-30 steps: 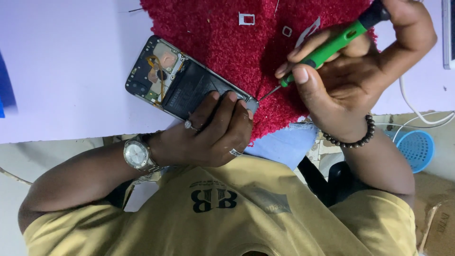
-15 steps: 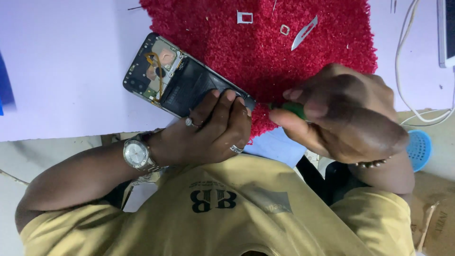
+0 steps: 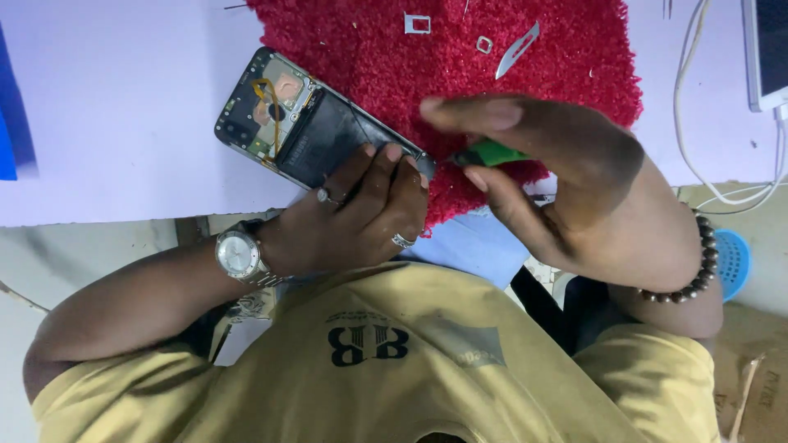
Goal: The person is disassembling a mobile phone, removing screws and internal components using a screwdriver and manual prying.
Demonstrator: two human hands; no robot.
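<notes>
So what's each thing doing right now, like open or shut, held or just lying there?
Phone: back cover off, insides showing, lying half on the red mat.
Left hand: pressing down on the phone's lower end.
Right hand: closed around the green screwdriver.
Green screwdriver: held, pointing at the phone's corner.
Metal blade: lying loose on the mat.
White phone: lying flat, cable plugged in.

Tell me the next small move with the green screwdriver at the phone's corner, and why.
Probably seat the tip squarely at that corner before turning. The right hand holds the green screwdriver right beside the opened phone, but the fingers hide the tip, so contact cannot be told. The left hand already presses the phone down.
</notes>
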